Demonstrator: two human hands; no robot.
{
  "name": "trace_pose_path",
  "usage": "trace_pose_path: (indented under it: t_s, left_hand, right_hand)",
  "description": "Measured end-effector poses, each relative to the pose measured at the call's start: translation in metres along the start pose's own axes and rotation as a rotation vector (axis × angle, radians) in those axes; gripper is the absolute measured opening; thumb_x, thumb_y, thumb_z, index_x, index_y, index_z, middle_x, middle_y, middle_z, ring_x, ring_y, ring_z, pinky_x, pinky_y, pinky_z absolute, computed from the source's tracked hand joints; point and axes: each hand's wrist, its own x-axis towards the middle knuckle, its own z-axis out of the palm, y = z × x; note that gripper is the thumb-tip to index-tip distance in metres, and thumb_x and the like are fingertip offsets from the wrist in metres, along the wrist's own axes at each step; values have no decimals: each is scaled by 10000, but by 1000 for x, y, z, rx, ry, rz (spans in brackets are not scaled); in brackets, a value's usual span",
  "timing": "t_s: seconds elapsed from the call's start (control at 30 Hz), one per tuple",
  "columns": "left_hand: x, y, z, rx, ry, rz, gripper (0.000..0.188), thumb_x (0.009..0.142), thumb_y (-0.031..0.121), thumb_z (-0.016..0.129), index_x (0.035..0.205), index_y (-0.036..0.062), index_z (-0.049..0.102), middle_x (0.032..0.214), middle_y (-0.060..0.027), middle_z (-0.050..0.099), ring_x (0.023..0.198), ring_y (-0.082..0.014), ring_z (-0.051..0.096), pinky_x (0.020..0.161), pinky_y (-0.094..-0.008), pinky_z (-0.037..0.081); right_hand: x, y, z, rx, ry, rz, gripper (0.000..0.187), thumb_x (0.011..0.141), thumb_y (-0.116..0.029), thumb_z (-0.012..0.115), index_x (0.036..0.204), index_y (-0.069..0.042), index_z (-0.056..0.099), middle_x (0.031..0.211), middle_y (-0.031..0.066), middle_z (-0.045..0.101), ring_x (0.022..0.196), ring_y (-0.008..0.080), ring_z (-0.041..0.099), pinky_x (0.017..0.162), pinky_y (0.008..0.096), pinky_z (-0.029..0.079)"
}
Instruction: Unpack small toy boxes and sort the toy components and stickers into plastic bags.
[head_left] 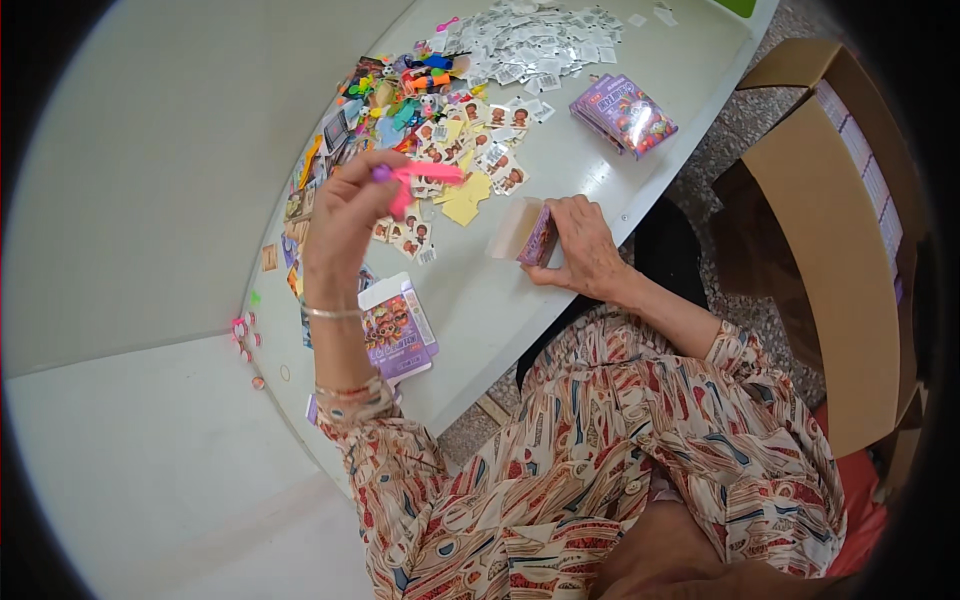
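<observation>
Raised over the table, my left hand [345,215] pinches a small bright pink plastic toy [425,175] with a purple bit at its end; its exact kind does not show. My right hand [585,250] grips a small purple printed box [540,240] near the table's front edge. The box's open end, with a pale flap, points toward the left; what is inside cannot be made out. Below my left hand lie cards with small cartoon figures [415,235] and yellow paper pieces [462,205]. Flattened purple cartons [400,330] rest beside my left forearm.
Small colourful toys [410,90] are heaped at the far left, beside a pile of small white and silver packets [530,45]. Filled purple boxes [630,115] are stacked at the far right. A large cardboard carton [810,220] stands right of the table [480,300].
</observation>
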Motion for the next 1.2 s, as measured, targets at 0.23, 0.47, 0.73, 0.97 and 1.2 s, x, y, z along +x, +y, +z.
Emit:
trace_pose_path:
  t_s: [0.23,0.47,0.73,0.97,1.2]
  left_hand:
    - [-25,6,70,716,-201,195,189,815,36,585,999,-2,609,798,-99,613,684,-172,612,593,-305,482]
    - [-27,-7,104,1195,-158,570,232,740,22,623,965,6,569,862,-138,602,793,-283,597,637,-388,480]
    - [-33,-44,117,1411,68,786,267,716,97,609,969,28,565,1032,-149,565,890,-257,527,721,-372,422]
    - [-46,-70,120,1365,162,799,386,768,118,598,1145,41,567,1124,-65,581,1177,-291,462,1042,-542,173]
    - [-72,-59,94,1216,397,822,274,771,63,582,1040,27,618,1131,-154,607,1186,-330,480,998,-543,298]
  right_hand:
    - [-4,1,0,3,5,13,708,628,-332,781,1152,22,463,945,147,504,905,320,489,835,406,396]
    - [-4,-4,0,-19,-24,2,764,615,-363,776,1184,28,449,996,141,506,924,297,492,816,396,393]
    - [0,-5,-2,47,-50,-4,755,596,-323,794,1188,6,460,982,140,521,923,307,495,814,409,394]
    - [-2,-2,0,55,-61,26,759,579,-270,815,1198,0,469,994,148,522,924,327,498,825,426,401]
    - [2,-9,1,-2,-86,52,736,616,-312,806,1189,14,479,977,140,517,915,316,494,830,405,403]
